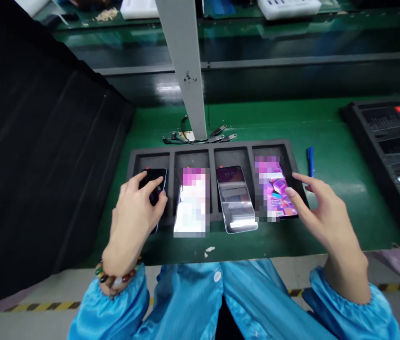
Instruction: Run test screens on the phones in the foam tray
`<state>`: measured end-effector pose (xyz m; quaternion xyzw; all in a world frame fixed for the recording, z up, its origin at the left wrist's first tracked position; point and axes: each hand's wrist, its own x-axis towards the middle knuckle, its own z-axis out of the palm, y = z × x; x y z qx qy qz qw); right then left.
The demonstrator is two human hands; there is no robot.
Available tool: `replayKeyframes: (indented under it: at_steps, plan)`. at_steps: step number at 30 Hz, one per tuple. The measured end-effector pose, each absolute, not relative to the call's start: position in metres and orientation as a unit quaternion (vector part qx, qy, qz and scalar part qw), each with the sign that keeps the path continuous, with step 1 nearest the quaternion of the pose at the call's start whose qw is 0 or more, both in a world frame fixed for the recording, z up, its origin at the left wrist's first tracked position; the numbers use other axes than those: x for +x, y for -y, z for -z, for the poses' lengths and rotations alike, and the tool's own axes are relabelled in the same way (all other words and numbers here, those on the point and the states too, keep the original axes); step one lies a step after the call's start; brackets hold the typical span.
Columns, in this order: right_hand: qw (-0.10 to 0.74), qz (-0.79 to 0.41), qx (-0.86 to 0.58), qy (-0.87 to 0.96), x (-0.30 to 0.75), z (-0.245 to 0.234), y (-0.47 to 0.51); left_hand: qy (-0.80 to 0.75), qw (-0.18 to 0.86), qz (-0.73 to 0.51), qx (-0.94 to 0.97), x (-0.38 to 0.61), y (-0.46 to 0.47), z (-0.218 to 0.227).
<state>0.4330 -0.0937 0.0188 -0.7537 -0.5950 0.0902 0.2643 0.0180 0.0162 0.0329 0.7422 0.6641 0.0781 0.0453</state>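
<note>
Fingers [152, 186] of my left hand [134, 217] are curling narrowly around a dark phone [155, 182], thumb on its right edge, gripping it where it is lying in the leftmost slot of a dark foam tray [150, 156]. I am seeing that phone's screen black. My right hand [322, 215] is hovering with its fingers spread wide and holding nothing; one fingertip is touching the right edge of a phone with a purple screen [274, 191] in the rightmost slot.

Between these two, a phone with a blurred bright screen [192, 203] is sitting in the second slot, and a phone with a glossy reflective screen [235, 198] is sitting in the third. All four are sticking out over the tray's near edge.

Moving outward, the tray is resting on a green bench mat [344, 189]. A blue pen [310, 160] is lying just beside the tray's right end. A bundle of dark cables [203, 138] is lying behind the tray, at the foot of a grey post [185, 61]. A second black tray [391, 137] is standing well apart on the right. A beaded bracelet [114, 278] is circling my left wrist above blue sleeves [114, 307].
</note>
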Motion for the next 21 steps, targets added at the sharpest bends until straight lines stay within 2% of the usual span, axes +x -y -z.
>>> replayKeyframes:
  at_steps: [5, 9, 14, 18, 21]
  plan:
    - [0.286, -0.091, -0.695, 0.653, 0.418, -0.019, 0.096, -0.686, 0.027, -0.067, 0.724, 0.024, -0.017, -0.030]
    - [0.298, -0.139, -0.633, 0.701, 0.394, -0.026, 0.092, -0.698, 0.010, -0.061, 0.713, 0.029, -0.018, -0.031]
    - [0.294, -0.124, -0.640, 0.699, 0.409, -0.026, 0.091, -0.716, 0.026, -0.046, 0.696, 0.020, -0.020, -0.037]
    - [0.309, -0.127, -0.668, 0.665, 0.438, -0.021, 0.108, -0.697, 0.051, -0.136, 0.703, -0.002, -0.012, -0.048]
    - [0.319, -0.156, -0.637, 0.684, 0.452, -0.014, 0.120, -0.643, 0.081, -0.204, 0.734, -0.029, -0.003, -0.057]
